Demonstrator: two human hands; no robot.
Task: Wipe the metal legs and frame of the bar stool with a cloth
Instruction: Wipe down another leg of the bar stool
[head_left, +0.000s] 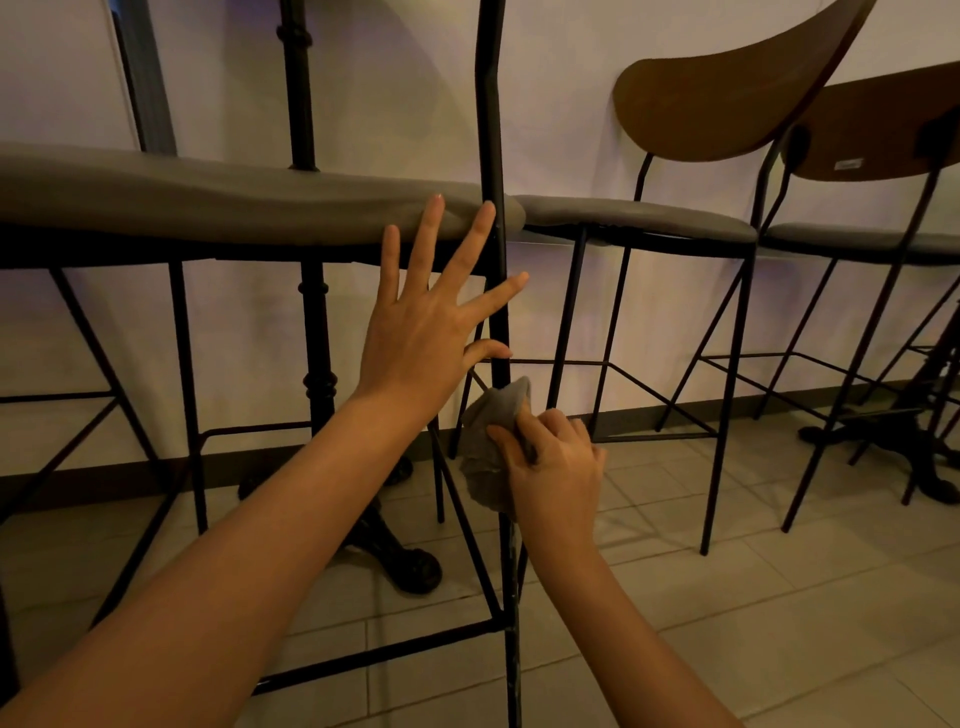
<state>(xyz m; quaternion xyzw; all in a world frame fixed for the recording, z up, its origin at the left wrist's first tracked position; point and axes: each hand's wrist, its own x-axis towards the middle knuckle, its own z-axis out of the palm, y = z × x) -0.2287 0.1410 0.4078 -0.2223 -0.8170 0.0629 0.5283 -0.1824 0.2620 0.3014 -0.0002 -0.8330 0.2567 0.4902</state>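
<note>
Item: thin black metal upright leg of the bar stool (500, 312), nearest the camera, running from above the grey padded seat (208, 202) down to the pale tiled floor (727, 597). Joined low down to black footrest bars (467, 545); lower stretch near the floor looks scuffed or speckled.

Cloth: crumpled grey cloth (491, 441), bunched against the leg just below mid-height, on its left and front side.

Right hand (553, 462): grip clamped on the cloth, fingers curled round the bunch, thumb pressing it towards the leg. Wrist low, forearm rising from the bottom edge.

Left hand (431, 322): grip apart, fingers spread and straight, held against the seat edge and the leg above the cloth; thumb touching or just beside the leg. Holding nothing. Forearm stretched long from the lower left.

Step in hand, as judged: wiping this leg, mid-length. Advice: wrap cloth fully round the tube so all sides are cleaned in one pass; run long strokes along the leg rather than short dabs; steady the stool with the spread hand to stop rocking; give extra passes to the marked lower stretch and the joints with the footrest bars.

Surroundings: black turned-iron table post (317, 338) behind; two further stools with brown curved wooden backrests (727, 88) to the right; plain pale wall (571, 104).
</note>
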